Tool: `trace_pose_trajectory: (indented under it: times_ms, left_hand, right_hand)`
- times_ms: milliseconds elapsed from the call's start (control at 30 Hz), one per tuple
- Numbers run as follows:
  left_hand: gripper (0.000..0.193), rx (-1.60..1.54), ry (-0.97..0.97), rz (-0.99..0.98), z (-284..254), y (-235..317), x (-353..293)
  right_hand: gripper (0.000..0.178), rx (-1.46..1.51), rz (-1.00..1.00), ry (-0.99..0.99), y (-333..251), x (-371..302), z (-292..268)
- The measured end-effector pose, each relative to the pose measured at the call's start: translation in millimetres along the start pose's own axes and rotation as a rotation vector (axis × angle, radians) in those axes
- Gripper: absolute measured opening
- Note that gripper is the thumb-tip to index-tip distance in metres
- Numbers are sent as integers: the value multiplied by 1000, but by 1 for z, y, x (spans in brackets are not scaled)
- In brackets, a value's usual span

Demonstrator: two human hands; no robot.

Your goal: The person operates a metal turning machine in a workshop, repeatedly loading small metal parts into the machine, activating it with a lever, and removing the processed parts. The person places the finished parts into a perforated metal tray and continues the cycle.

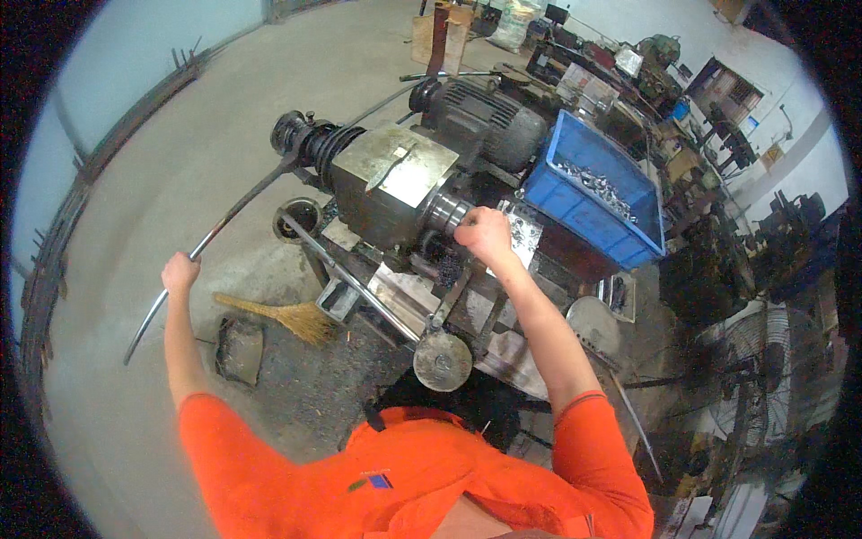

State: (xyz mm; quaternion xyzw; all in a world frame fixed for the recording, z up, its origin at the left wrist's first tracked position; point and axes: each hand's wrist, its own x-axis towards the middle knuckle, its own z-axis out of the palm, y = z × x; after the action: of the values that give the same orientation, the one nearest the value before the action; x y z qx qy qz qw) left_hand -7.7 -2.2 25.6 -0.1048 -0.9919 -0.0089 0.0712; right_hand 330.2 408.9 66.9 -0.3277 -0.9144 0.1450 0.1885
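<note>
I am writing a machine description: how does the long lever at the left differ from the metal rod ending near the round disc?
The long lever is held in the left grip; the metal rod is untouched. The lever looks longer than the rod. In the picture, the lever slopes down leftward, the rod rightward. Both look slender and metallic.

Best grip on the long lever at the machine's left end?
Probably the bright outer stretch of the long lever, around where the left hand is: slim, and clear of the machine. Come from the person's left, the open side.
</note>
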Motion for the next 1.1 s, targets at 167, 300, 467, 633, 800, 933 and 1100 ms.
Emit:
trace_pose_trajectory:
  times_ms: [167,300,467,633,800,933,1100]
  left_hand:
    - [34,-54,-72,-59,4,5,-35]
    - [36,-176,-128,-54,-1,29,-100]
    - [37,-168,-129,-35,-20,75,-161]
    - [33,-229,-107,59,-3,56,-150]
    - [28,-433,-426,380,-2,41,-98]
    - [16,-957,-682,278,8,57,-81]
    - [26,-1265,-769,243,18,81,-82]
  right_hand:
    - [21,7,-31,-85,-8,-3,-8]
    - [21,-8,-77,-84,4,-2,-1]
    - [21,-62,-98,-166,4,-2,-3]
    - [24,-222,-99,-269,-9,-4,-14]
    - [22,-335,-184,-77,3,-9,-47]
    - [25,-302,-21,-110,40,-18,-124]
    - [47,-526,51,487,106,-35,-156]
